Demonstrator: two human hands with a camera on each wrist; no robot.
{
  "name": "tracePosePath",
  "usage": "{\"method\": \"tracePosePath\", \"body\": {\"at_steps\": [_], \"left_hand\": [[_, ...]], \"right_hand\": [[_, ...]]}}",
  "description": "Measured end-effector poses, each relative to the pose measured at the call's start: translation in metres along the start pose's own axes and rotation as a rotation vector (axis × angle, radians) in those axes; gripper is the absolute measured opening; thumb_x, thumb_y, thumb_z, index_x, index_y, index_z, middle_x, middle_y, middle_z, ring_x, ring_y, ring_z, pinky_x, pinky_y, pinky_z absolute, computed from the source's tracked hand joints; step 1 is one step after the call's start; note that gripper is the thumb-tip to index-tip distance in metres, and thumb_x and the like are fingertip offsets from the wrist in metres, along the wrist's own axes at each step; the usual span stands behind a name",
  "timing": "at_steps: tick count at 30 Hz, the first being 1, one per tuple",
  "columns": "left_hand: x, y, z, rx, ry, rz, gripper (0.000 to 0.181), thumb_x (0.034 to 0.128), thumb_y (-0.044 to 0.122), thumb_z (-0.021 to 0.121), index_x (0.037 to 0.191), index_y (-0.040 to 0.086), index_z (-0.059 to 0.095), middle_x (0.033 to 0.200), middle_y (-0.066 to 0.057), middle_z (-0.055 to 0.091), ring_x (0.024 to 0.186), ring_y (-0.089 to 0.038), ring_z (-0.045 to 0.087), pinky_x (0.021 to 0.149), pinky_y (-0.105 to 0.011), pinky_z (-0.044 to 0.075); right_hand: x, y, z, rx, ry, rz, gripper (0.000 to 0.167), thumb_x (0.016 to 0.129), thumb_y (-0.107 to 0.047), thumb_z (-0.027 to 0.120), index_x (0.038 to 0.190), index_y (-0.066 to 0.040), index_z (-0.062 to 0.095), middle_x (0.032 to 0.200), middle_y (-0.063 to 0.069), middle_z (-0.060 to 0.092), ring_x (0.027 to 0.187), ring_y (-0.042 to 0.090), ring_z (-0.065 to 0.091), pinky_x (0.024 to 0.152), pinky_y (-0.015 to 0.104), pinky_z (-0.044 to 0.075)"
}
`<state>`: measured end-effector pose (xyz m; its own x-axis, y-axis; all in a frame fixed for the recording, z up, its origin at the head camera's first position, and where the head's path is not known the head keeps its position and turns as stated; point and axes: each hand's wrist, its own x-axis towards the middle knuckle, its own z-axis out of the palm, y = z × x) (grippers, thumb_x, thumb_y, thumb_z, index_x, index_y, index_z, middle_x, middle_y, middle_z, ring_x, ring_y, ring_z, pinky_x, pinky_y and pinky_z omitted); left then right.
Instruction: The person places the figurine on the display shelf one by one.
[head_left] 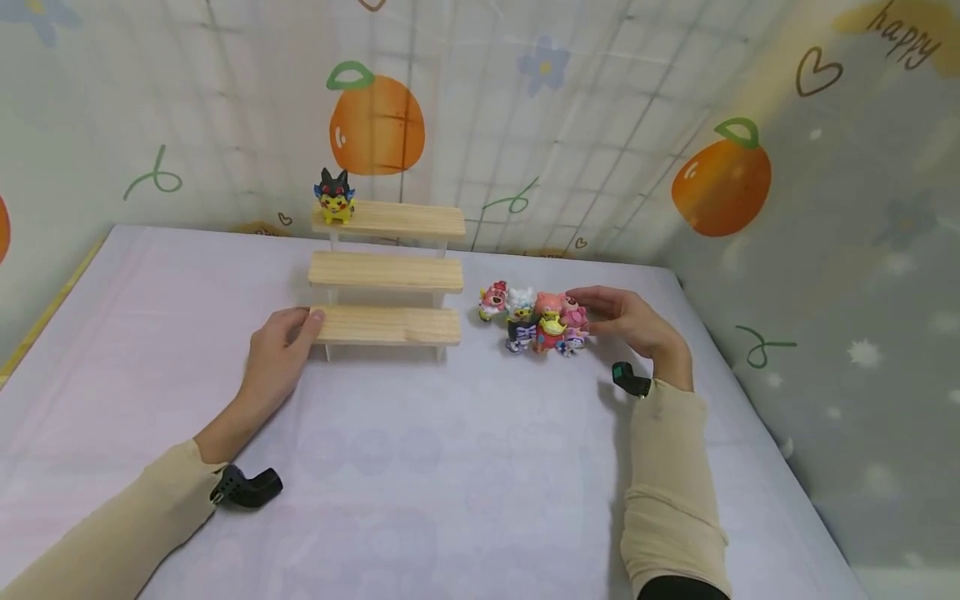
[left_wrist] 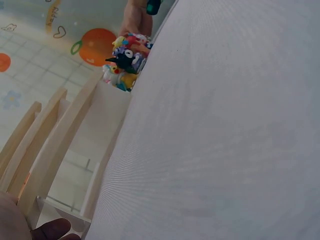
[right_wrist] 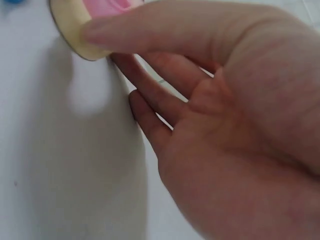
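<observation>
the far and right sides are closed in by a patterned curtain (head_left: 247, 108), printed with oranges and flowers. below it, a white-covered worktop (head_left: 450, 467) is spread out. at its far part, left of centre, a three-tier wooden stand (head_left: 386, 271) is placed upright; its boards are laid with their long axes running left to right, and they are stepped upward away from the person. the left end of the lowest board is gripped by the left hand (head_left: 277, 350), with the thumb laid on top. just right of the stand, figurines (head_left: 536, 321) are clustered upright on the worktop, their group drawn out left to right. at the group's right end, a pink figurine (head_left: 573, 312) is pinched by the right hand (head_left: 630, 321), narrowed around it; which way it is faced cannot be told. on the top board's left end, a yellow figurine with a dark hood (head_left: 335, 200) is stood upright, its face turned toward the person.
</observation>
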<state>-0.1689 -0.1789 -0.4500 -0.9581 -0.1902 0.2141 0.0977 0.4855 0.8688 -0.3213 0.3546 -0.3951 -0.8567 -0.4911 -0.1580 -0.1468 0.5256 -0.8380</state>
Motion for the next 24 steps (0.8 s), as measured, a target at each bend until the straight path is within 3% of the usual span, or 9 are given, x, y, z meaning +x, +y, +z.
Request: {"method": "tracePosePath", "body": {"at_steps": [2,10,18,24], "left_hand": [[-0.0002,0.0013,-0.0004,-0.002,0.001,-0.002,0.052,0.1094,0.042,0.054,0.123,-0.006,0.072,0.139,-0.027,0.063,0.14,-0.043,0.053,0.12,-0.059,0.034],[-0.0012,0.0032,-0.0012,0.001,-0.002,-0.009,0.054,0.1093,0.043,0.054,0.123,-0.006,0.072,0.139,-0.026,0.063,0.14,-0.043,0.053,0.12,-0.059,0.034],[-0.0007,0.0011,-0.001,0.007,0.001,-0.011,0.054,0.1093,0.044,0.053,0.123,-0.005,0.072,0.139,-0.026,0.063,0.14,-0.043,0.053,0.12,-0.059,0.035],[-0.0005,0.0,-0.0008,0.009,0.004,-0.016,0.054,0.1091,0.044,0.053,0.123,-0.005,0.072,0.138,-0.026,0.064,0.14,-0.042,0.053,0.12,-0.059,0.035]], "right_hand": [[-0.0002,-0.0013,0.0011,-0.003,0.01,0.007,0.057,0.098,0.004,0.069,0.151,-0.012,0.056,0.156,0.009,0.055,0.144,0.024,0.051,0.11,0.022,0.048],[-0.002,-0.0071,0.0048,-0.063,0.036,0.042,0.056,0.098,0.002,0.068,0.151,-0.012,0.056,0.157,0.01,0.054,0.145,0.029,0.05,0.122,0.054,0.038],[0.0,-0.0091,0.0052,-0.119,0.078,0.113,0.057,0.097,-0.004,0.074,0.151,-0.009,0.054,0.156,0.016,0.054,0.143,0.034,0.052,0.121,0.057,0.039],[0.0001,-0.0098,0.0057,-0.086,0.092,0.145,0.056,0.097,-0.004,0.073,0.15,-0.007,0.054,0.157,0.017,0.051,0.146,0.037,0.048,0.122,0.057,0.037]]}}
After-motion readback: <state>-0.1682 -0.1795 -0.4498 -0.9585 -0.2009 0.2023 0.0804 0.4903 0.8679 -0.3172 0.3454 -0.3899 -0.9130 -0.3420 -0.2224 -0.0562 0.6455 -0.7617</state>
